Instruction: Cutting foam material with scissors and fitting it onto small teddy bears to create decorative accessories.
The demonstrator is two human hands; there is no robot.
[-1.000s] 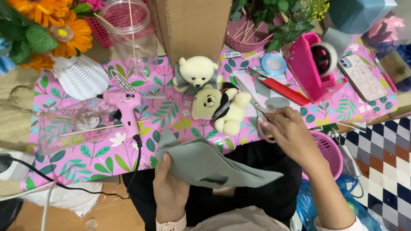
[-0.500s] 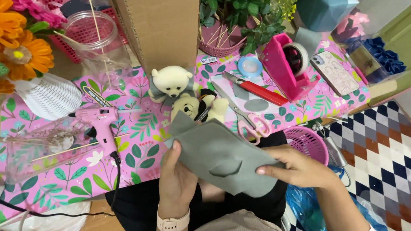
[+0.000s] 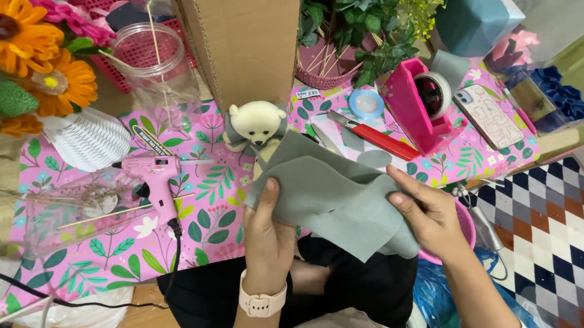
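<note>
Felt (image 3: pixel 338 195) sits pinched in your left hand (image 3: pixel 269 236) and right hand (image 3: pixel 427 213); you're sizing it, so next bring scissors from twelve o'clock.

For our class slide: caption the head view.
Both hands, left and right, hold grey felt above a floral table.

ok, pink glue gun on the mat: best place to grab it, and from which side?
Grip the glue gun by its handle, coming from the near edge. It lies flat, handle pointing toward the person; the nozzle end points right and the black cord trails off the handle's base.
</note>
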